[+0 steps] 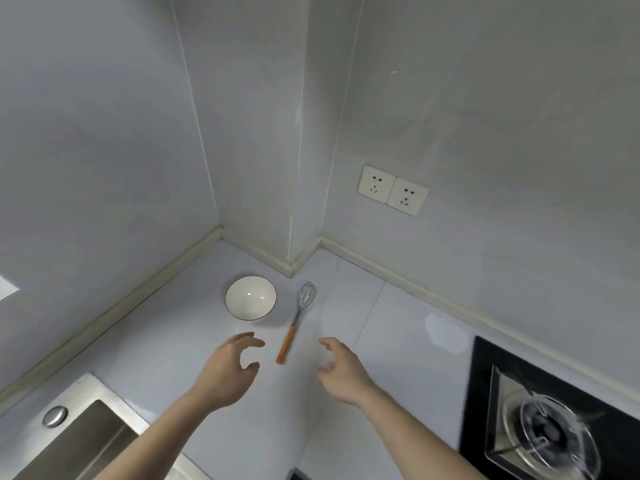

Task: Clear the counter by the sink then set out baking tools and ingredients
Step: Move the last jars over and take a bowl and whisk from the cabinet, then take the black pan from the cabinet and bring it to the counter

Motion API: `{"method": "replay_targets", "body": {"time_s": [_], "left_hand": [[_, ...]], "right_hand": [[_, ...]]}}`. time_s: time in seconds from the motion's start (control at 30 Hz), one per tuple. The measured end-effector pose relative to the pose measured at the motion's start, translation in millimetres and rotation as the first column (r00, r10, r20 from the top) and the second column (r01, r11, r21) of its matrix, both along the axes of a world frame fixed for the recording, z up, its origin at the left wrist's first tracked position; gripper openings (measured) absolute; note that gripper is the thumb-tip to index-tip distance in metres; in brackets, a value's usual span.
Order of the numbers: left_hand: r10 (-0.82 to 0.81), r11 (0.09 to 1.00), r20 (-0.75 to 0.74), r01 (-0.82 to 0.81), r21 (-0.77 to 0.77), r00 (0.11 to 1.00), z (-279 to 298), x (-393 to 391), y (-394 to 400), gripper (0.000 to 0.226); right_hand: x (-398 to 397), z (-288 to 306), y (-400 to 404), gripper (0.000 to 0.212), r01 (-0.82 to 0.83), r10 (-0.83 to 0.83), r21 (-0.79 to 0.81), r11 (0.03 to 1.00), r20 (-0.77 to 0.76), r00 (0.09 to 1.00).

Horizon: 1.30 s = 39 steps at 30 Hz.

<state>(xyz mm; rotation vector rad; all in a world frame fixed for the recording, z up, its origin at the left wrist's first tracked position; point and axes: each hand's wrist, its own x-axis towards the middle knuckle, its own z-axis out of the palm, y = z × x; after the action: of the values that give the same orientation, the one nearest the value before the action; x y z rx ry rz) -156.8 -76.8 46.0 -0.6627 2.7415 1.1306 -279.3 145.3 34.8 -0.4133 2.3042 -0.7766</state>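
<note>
Whisk (298, 317): one, flat on the pale counter (398, 327), orange handle toward the body, wire head toward the wall corner, untouched. Two hands above the counter, one on each side of the handle. Left hand (227, 372): grip loose and unclosed, fingers curved, thumb apart, holding nothing, just left of the handle's end. Right hand (343, 370): same slack curve, nothing in it, just right of the handle. One white bowl (250, 297) with a thin dark rim, upright, just left of the whisk's head, near the corner. One steel sink (86, 431) at lower left. One gas burner (550, 431) on black glass at lower right. Two wall sockets (393, 194) side by side above the counter's right stretch.
</note>
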Motion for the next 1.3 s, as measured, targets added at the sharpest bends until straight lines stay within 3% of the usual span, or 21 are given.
{"method": "replay_targets", "body": {"time_s": [0.3, 0.6, 0.87, 1.17, 1.3], "left_hand": [[-0.31, 0.95, -0.201, 0.294, -0.105, 0.929, 78, -5, 123, 0.039], [-0.629, 0.777, -0.325, 0.584, -0.237, 0.706, 154, -19, 323, 0.039], [-0.78, 0.592, -0.461, 0.737, -0.325, 0.423, 223, 44, 518, 0.041], [-0.878, 0.35, -0.471, 0.78, -0.518, 0.082, 300, 110, 687, 0.041], [-0.884, 0.283, -0.468, 0.774, -0.567, -0.02, 328, 116, 746, 0.04]], "right_hand": [[47, 94, 145, 0.054, 0.122, -0.151, -0.155, 0.98, -0.19, 0.97], [144, 171, 338, 0.056, 0.371, -0.434, -0.242, 0.897, -0.317, 0.843], [268, 234, 506, 0.054, 0.528, -0.627, -0.34, 0.778, -0.47, 0.621], [383, 286, 659, 0.053, 0.673, -0.736, -0.41, 0.615, -0.604, 0.306], [409, 301, 711, 0.05, 0.71, -0.751, -0.439, 0.551, -0.632, 0.192]]}}
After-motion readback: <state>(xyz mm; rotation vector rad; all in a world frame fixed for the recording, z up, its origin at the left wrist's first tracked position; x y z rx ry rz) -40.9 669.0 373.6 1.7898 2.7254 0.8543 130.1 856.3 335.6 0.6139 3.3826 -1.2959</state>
